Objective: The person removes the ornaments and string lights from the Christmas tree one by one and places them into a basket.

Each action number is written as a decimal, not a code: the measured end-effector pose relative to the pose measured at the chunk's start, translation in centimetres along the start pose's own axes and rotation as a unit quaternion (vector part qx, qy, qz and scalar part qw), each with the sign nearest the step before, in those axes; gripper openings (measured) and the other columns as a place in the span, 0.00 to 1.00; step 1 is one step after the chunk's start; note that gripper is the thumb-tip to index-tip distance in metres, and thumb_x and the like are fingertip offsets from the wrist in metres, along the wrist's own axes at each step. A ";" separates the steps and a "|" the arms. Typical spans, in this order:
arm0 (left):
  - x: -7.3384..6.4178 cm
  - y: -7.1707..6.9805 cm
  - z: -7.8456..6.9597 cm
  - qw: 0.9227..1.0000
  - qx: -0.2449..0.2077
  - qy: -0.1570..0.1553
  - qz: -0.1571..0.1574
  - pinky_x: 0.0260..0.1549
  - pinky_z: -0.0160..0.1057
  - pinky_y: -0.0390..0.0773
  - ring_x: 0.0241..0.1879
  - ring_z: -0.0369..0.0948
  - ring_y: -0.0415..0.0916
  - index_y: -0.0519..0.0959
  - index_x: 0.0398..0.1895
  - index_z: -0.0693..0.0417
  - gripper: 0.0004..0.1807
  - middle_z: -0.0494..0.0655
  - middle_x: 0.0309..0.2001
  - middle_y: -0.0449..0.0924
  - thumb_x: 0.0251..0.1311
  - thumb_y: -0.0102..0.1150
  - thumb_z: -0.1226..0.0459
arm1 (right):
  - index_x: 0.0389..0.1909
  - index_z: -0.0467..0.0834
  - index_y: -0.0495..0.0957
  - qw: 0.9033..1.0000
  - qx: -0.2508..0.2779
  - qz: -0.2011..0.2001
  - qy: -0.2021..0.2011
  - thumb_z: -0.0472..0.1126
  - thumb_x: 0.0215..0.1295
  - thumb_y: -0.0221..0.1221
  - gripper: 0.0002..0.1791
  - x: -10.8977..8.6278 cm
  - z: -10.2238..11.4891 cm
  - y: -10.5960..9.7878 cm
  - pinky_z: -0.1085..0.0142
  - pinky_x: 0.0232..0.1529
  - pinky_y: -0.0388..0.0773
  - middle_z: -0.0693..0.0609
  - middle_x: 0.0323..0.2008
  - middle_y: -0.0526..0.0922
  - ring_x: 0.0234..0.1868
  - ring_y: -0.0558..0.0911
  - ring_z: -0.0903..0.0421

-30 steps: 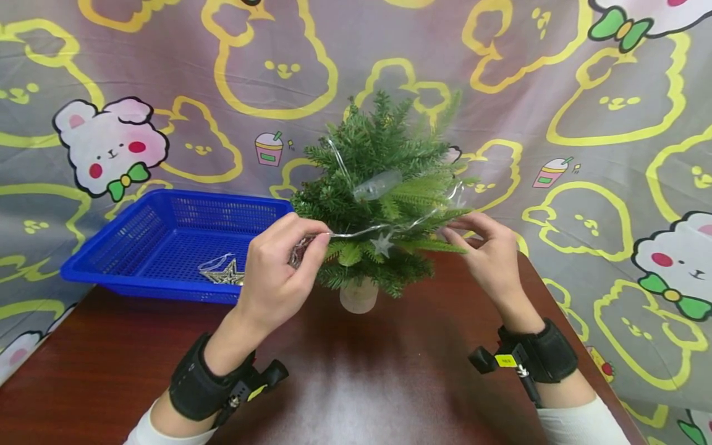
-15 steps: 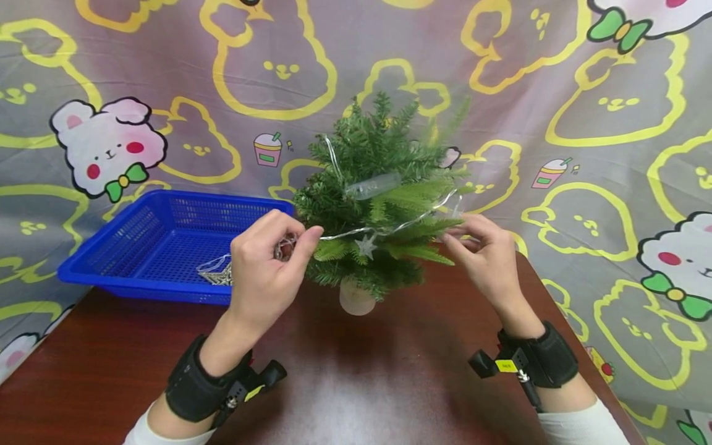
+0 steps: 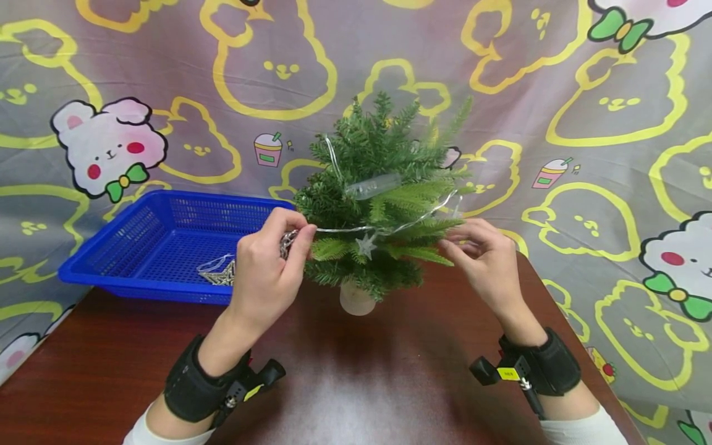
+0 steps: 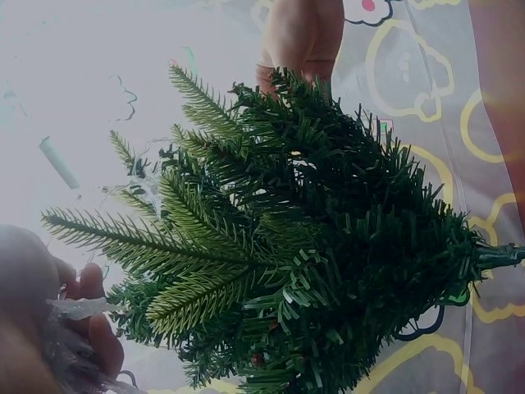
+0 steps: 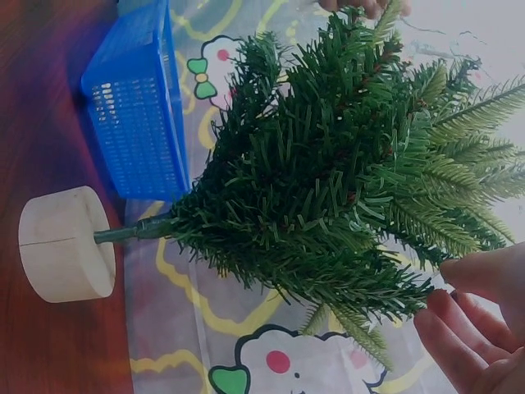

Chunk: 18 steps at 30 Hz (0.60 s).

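Observation:
A small artificial Christmas tree (image 3: 378, 148) stands upright on a round pale wooden base (image 5: 70, 244). Across its front runs a clear string light (image 3: 417, 220) with a translucent star (image 3: 366, 246); a clear oblong case (image 3: 374, 186) lies on the branches above. At the tree's left side, my left hand (image 3: 267, 266) pinches the string between thumb and forefinger, its bunched remainder (image 4: 74, 353) held in the curled fingers. On the right, my right hand (image 3: 486, 259) has its thumb and fingertips closed at a branch tip (image 5: 410, 295), as the right wrist view shows.
A blue plastic basket (image 3: 111, 285) stands left of the tree on the brown table (image 3: 356, 395). Inside it lies a glittery star ornament (image 3: 222, 274) on a white loop, partly hidden by my left hand. A patterned cloth (image 3: 194, 74) hangs close behind.
My left hand has shifted slightly left, drawing the string straighter across the front. The tree's front branches, the star and the case have moved a little left too. My right hand has hardly moved.

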State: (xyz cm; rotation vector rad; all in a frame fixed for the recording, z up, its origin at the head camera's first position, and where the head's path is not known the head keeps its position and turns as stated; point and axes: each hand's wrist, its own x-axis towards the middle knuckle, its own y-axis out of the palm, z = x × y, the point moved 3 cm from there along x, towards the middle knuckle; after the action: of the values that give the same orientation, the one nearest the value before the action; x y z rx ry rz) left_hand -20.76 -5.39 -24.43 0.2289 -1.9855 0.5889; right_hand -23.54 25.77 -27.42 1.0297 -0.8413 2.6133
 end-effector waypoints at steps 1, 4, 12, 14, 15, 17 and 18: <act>0.0 0.0 0.0 1.000 -0.001 0.000 -0.001 0.21 0.30 0.64 0.18 0.35 0.71 0.74 0.34 0.61 0.04 0.46 0.21 0.79 0.68 0.56 0.70 | 0.36 0.40 0.86 1.000 0.001 0.000 0.001 0.31 0.59 0.67 0.05 -0.1 0.0 0.0 0.81 0.38 0.79 0.49 0.36 0.82 0.32 0.84 0.73; 0.1 -0.1 0.0 1.000 0.003 0.000 0.001 0.21 0.30 0.62 0.18 0.35 0.69 0.74 0.37 0.61 0.03 0.47 0.24 0.80 0.70 0.52 0.70 | 0.36 0.40 0.86 1.000 -0.004 0.001 -0.003 0.31 0.59 0.67 0.05 -0.2 0.2 0.0 0.81 0.39 0.79 0.49 0.35 0.83 0.33 0.84 0.72; 0.2 -0.3 0.0 1.000 0.017 -0.010 0.002 0.24 0.33 0.61 0.20 0.36 0.61 0.82 0.46 0.63 0.12 0.51 0.26 0.78 0.72 0.48 0.70 | 0.36 0.40 0.86 1.000 0.008 0.002 -0.002 0.29 0.59 0.65 0.06 -0.6 0.6 -0.1 0.79 0.38 0.80 0.47 0.38 0.84 0.35 0.86 0.64; 0.2 -0.4 0.1 1.000 0.008 -0.012 -0.011 0.25 0.33 0.61 0.21 0.36 0.61 0.83 0.41 0.64 0.11 0.51 0.25 0.77 0.72 0.49 0.70 | 0.35 0.41 0.86 1.000 0.007 -0.001 -0.004 0.28 0.58 0.65 0.07 -0.7 0.8 -0.1 0.79 0.37 0.80 0.52 0.38 0.84 0.35 0.86 0.66; 0.2 -0.5 0.2 1.000 0.004 -0.013 -0.019 0.25 0.33 0.61 0.22 0.36 0.62 0.84 0.37 0.64 0.11 0.51 0.25 0.77 0.71 0.50 0.70 | 0.34 0.42 0.87 1.000 0.008 -0.002 -0.005 0.27 0.58 0.65 0.08 -0.8 0.8 -0.1 0.79 0.36 0.80 0.54 0.38 0.84 0.35 0.85 0.68; 0.3 -0.6 0.2 0.999 -0.008 -0.015 -0.034 0.26 0.33 0.61 0.23 0.37 0.64 0.83 0.31 0.63 0.13 0.50 0.22 0.74 0.72 0.51 0.67 | 0.34 0.43 0.87 1.000 0.007 -0.006 -0.007 0.27 0.57 0.66 0.09 -0.8 0.9 -0.2 0.80 0.35 0.79 0.57 0.37 0.84 0.34 0.84 0.70; 0.3 -0.7 0.2 0.999 -0.011 -0.016 -0.042 0.26 0.33 0.61 0.23 0.37 0.64 0.82 0.28 0.62 0.15 0.50 0.21 0.73 0.72 0.51 0.66 | 0.34 0.42 0.87 1.000 0.009 -0.008 -0.008 0.26 0.56 0.66 0.09 -0.8 0.9 -0.2 0.80 0.35 0.79 0.57 0.37 0.84 0.33 0.84 0.71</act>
State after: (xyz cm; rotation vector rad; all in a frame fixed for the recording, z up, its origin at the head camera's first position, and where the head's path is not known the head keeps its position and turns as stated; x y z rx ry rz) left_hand -20.78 -6.04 -24.02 0.3080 -2.0016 0.5110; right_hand -22.34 25.36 -27.36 1.0587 -0.8110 2.6069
